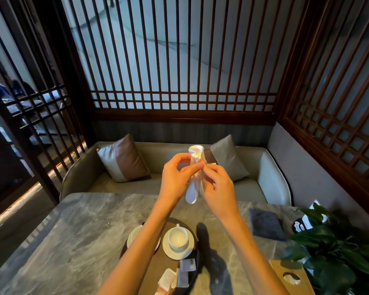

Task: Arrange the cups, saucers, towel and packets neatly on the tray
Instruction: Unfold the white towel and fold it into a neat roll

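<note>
Both my hands are raised above the table, holding a rolled white towel (195,160) upright in its clear wrapper. My left hand (175,177) pinches its left side and my right hand (217,184) grips its right side. Below them a dark oval tray (197,258) lies on the table. A white cup (177,238) stands on a white saucer (188,251) on the tray. My left forearm partly covers a second saucer (133,235) to its left. Several packets (180,273) lie at the tray's near end.
The grey marble table (72,241) carries a dark folded cloth (265,224) at the right, a wooden tissue box (292,277) and a leafy plant (336,245) at the near right. A sofa with two cushions (124,158) runs behind the table.
</note>
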